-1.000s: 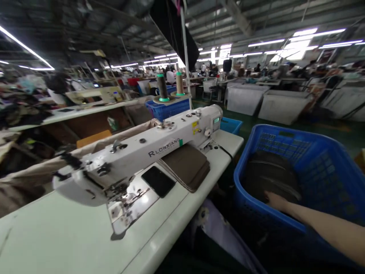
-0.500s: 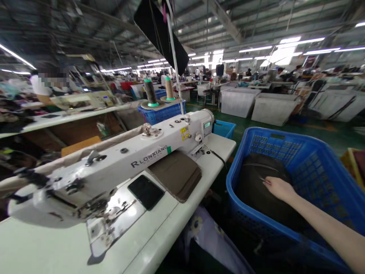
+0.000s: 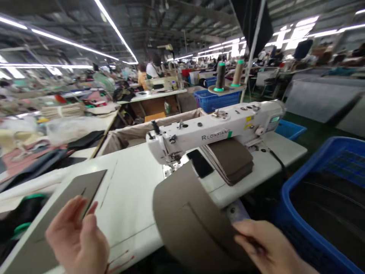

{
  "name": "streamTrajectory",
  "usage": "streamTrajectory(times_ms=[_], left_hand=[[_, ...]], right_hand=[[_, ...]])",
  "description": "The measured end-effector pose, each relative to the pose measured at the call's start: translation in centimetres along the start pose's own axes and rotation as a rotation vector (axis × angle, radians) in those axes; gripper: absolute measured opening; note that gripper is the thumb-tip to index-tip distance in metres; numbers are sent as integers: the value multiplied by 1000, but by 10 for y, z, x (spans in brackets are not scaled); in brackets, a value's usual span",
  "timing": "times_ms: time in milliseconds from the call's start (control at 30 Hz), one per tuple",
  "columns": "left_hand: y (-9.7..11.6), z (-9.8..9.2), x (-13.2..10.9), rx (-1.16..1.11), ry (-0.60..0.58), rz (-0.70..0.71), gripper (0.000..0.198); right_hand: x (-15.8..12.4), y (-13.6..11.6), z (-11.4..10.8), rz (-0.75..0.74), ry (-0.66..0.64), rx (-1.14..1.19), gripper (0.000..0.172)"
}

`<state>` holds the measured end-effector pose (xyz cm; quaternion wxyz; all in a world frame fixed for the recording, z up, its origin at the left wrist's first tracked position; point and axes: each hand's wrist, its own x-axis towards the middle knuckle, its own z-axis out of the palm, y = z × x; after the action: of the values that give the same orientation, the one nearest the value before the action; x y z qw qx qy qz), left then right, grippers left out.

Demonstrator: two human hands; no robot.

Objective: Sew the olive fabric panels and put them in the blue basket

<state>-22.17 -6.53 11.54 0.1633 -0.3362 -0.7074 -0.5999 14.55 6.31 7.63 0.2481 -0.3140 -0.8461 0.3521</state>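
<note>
My right hand (image 3: 261,243) pinches the edge of a curved brown-grey fabric panel (image 3: 185,205), which hangs over the front edge of the white table (image 3: 134,198). At the lower left, my left hand (image 3: 78,236) is raised with its fingers apart, holding nothing, above a flat grey-brown panel (image 3: 85,186). Beyond the held panel is a white sewing machine (image 3: 196,135). A stack of brown pieces (image 3: 232,160) and a black phone (image 3: 199,161) lie by the machine's arm.
A blue basket (image 3: 296,201) holding dark fabric stands at the right. Two thread cones (image 3: 220,76) rise behind the machine. Fabric pieces (image 3: 42,152) cover a table at the left. A person (image 3: 152,70) sits farther back.
The view has swung left. My right hand has left the blue basket and now holds a brown-grey panel at the table edge. My left hand has come into view.
</note>
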Motion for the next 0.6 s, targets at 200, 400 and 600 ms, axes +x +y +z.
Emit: streamTrajectory(times_ms=[200,400,600], left_hand=[[-6,10,-40,189,-537,156,48],[-51,17,-52,526,-1117,360,64],[-51,29,-15,445,-1211,410,61]], right_hand=[[78,-43,128,83,-232,199,26],[148,-30,119,-198,-232,-260,23],[211,-8,126,-487,-401,-388,59]])
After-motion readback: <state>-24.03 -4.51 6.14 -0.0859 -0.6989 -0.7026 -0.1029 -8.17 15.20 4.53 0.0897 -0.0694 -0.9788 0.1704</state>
